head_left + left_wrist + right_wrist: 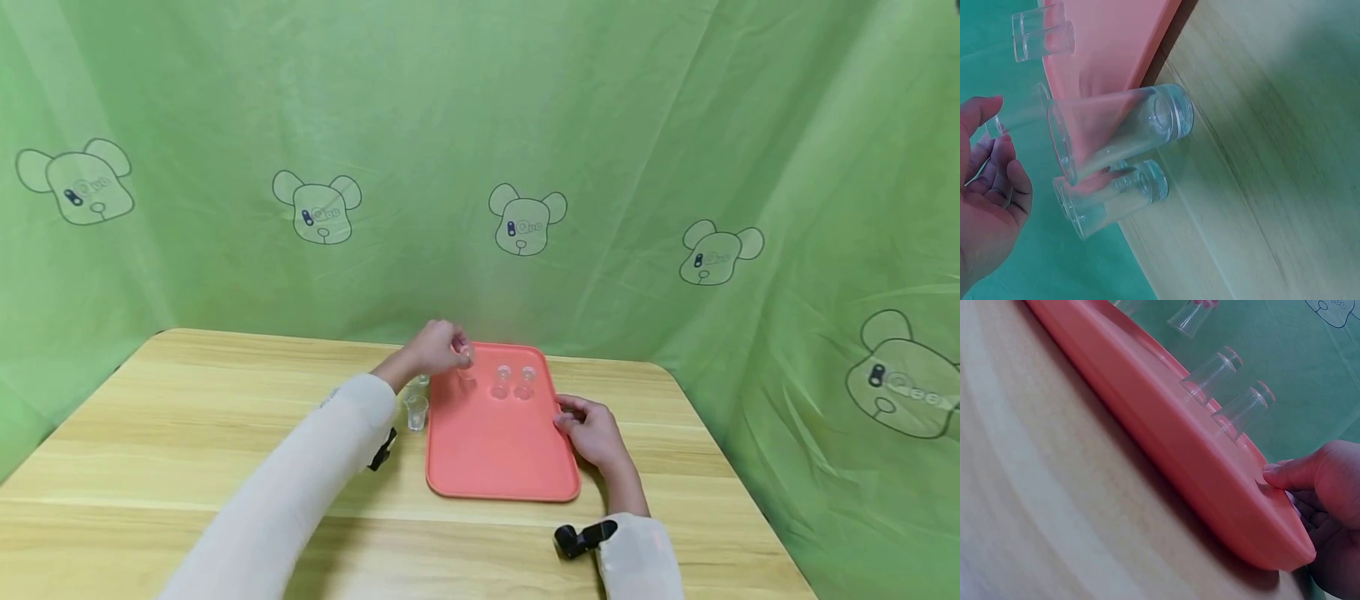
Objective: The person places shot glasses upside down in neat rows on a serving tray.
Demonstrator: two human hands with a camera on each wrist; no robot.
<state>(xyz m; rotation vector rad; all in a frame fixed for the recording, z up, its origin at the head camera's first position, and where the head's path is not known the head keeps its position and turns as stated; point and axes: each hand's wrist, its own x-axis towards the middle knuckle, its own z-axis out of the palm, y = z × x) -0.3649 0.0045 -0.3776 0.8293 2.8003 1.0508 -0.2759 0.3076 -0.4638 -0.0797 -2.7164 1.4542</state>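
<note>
My left hand (437, 348) pinches a clear shot glass (1186, 321) by its upper end, mouth downward, over the far left part of the pink tray (502, 450). In the left wrist view the thumb and fingertips of that hand meet at the end of the glass. Two more clear glasses (503, 382) stand upside down side by side on the tray, right of the held one. My right hand (592, 429) grips the tray's right edge, thumb on top of the rim and the other fingers partly hidden beneath it.
Several upright clear glasses (1116, 131) stand on the wooden table (187, 433) just left of the tray, partly behind my left wrist in the head view. A green curtain (420, 150) with bear-head outlines hangs behind the table and along its sides.
</note>
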